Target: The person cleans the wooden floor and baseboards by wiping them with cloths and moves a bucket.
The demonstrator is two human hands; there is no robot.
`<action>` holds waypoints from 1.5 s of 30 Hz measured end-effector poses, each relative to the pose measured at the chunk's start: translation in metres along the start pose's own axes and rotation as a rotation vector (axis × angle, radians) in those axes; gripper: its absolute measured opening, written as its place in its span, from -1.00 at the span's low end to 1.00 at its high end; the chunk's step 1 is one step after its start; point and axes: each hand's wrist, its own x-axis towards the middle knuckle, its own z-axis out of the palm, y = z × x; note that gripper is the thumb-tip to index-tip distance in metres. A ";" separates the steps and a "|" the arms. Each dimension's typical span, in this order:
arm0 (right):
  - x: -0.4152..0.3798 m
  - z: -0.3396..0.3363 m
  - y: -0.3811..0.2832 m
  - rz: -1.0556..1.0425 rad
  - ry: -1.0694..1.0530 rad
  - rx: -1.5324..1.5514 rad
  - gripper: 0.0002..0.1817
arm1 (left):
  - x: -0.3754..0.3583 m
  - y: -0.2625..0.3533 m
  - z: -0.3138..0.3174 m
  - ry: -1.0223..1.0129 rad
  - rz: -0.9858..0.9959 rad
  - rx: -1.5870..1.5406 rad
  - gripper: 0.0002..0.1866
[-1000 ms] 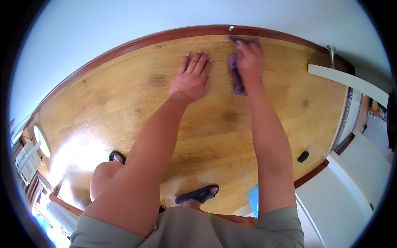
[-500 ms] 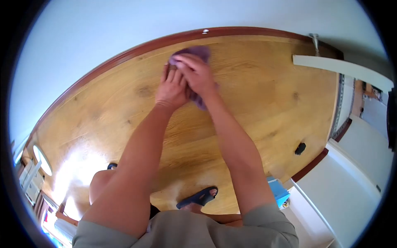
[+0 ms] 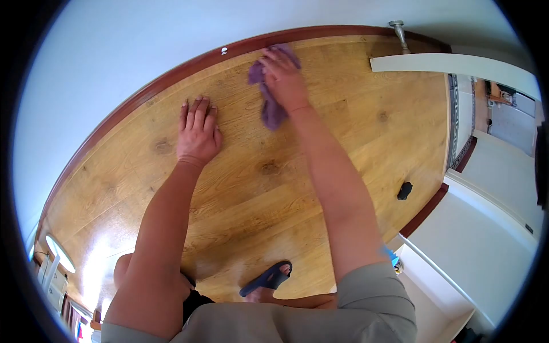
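Observation:
My right hand (image 3: 284, 79) presses a crumpled purple cloth (image 3: 273, 113) onto the wooden floor (image 3: 257, 211), close to the dark red baseboard (image 3: 189, 70). Part of the cloth lies beneath my palm and fingers; its loose end trails toward me. To the left, my left hand (image 3: 198, 130) rests flat on the bare boards with its fingers stretched out, apart from the cloth.
A white door (image 3: 457, 64) stands at the upper right near a metal doorstop (image 3: 398, 35). On the right lie a small black object (image 3: 404, 191) and a white cabinet (image 3: 457, 240). My slippered foot (image 3: 267, 280) is below, and a round white-rimmed object (image 3: 60, 253) stands at lower left.
My left hand has come off the cloth and moved left onto the floor. My right hand has carried the cloth slightly up toward the baseboard. The view has shifted a little.

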 end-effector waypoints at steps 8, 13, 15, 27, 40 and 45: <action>0.000 -0.061 0.126 0.245 0.180 -0.306 -0.62 | -0.001 0.000 -0.005 -0.073 0.001 -0.016 -0.49; 0.010 -0.035 0.066 0.515 0.317 0.103 -0.69 | -0.001 0.000 -0.001 -0.049 -0.002 -0.011 -0.47; 0.004 -0.001 0.001 0.491 0.248 0.033 -0.71 | -0.003 -0.002 0.003 -0.025 0.005 -0.036 -0.47; 0.014 -0.036 0.086 0.163 0.206 -0.656 -0.79 | -0.002 -0.001 -0.002 -0.021 0.006 -0.019 -0.51; -0.002 0.036 -0.066 -0.048 0.196 -0.309 -0.71 | 0.000 0.001 -0.004 -0.071 -0.005 -0.003 -0.47; 0.010 -0.023 0.041 0.069 0.059 -0.458 -0.73 | -0.001 0.001 -0.003 -0.052 -0.009 -0.039 -0.48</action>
